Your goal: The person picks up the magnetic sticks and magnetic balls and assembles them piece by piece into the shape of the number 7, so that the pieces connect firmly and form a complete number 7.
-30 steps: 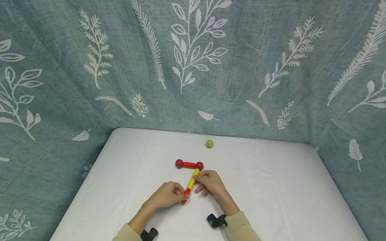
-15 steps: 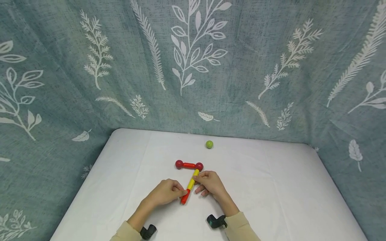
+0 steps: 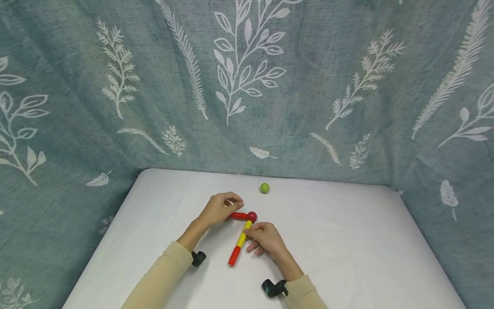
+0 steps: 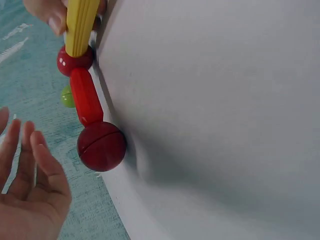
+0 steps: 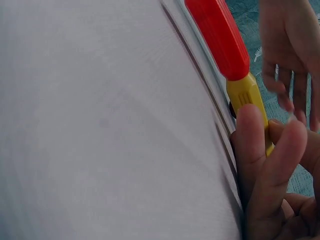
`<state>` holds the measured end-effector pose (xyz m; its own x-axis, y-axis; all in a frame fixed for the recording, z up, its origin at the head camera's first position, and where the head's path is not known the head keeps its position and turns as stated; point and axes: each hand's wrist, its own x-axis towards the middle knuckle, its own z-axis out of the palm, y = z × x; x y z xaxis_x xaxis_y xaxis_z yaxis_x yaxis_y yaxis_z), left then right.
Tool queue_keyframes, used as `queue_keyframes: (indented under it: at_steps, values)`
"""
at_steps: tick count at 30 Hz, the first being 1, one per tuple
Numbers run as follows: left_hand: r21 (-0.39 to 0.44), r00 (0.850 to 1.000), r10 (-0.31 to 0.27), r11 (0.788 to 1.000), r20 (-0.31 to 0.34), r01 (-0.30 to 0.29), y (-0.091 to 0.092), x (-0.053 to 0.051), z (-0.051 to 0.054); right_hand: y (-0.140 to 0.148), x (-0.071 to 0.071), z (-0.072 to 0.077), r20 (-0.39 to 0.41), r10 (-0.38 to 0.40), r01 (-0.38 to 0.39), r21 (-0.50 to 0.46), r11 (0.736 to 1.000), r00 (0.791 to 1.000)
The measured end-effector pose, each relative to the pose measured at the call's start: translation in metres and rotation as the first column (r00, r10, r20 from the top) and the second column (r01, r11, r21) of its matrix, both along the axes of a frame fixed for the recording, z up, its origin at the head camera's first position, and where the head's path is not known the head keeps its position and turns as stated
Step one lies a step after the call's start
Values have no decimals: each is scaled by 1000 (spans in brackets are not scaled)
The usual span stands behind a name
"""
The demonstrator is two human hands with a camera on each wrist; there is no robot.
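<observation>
My right hand (image 3: pixel 266 240) pinches a yellow rod (image 3: pixel 242 238) between thumb and finger. The rod's far end meets a red ball (image 3: pixel 252 216), and a red rod (image 5: pixel 220 40) continues from its near end. A second red rod (image 3: pixel 238 216) runs left from that ball. In the left wrist view this second rod joins another red ball (image 4: pixel 101 146), which my left hand covers in the head view. With relaxed fingers and nothing held, my left hand (image 3: pixel 221 209) hovers over that end, apart from the ball in the left wrist view.
A green ball (image 3: pixel 264 188) lies near the back of the white table (image 3: pixel 328 240). Behind the table hangs a leaf-patterned curtain (image 3: pixel 308 86). Black wrist devices (image 3: pixel 272 288) sit by both sleeves.
My left hand has let go of the near red rod and moved up and away to the far red rod's left end. The right hand keeps its pinch on the yellow rod.
</observation>
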<state>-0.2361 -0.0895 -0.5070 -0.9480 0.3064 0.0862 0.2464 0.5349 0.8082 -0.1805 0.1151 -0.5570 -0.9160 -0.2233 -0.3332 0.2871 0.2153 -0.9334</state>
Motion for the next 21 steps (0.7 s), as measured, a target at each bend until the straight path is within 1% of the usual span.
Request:
queue_keyframes:
  at_steps: [2, 6, 8, 10, 13, 16, 19, 21]
  values:
    - [12, 1000, -11, 1000, -13, 11, 7, -15, 0, 0, 1, 0, 1, 1, -1, -4, 1000, 1000]
    - [22, 999, -41, 999, -7, 41, 26, -43, 1, 0, 2, 1, 4, -11, 11, -13, 1000, 1000]
    - [21, 999, -45, 999, 7, 45, 39, -58, -1, 1, 1, 2, -7, -13, 13, -15, 1000, 1000]
    - [7, 999, -40, 999, 36, 40, 50, -69, -3, 2, 1, 2, -10, -13, 12, -20, 1000, 1000]
    - [-27, 994, -57, 998, 93, 60, 60, -80, -8, 2, 1, 0, -12, -8, 7, -28, 1000, 1000]
    - [-90, 986, -95, 990, 138, 108, 65, -87, -12, 1, 3, -1, -7, -9, 9, -31, 999, 1000]
    - [-154, 980, -132, 976, 151, 155, 68, -93, -14, 0, 5, -1, -14, -11, 10, -36, 999, 1000]
    - [-190, 976, -154, 965, 156, 183, 70, -95, -13, 0, 5, 0, -18, -16, 15, -41, 999, 1000]
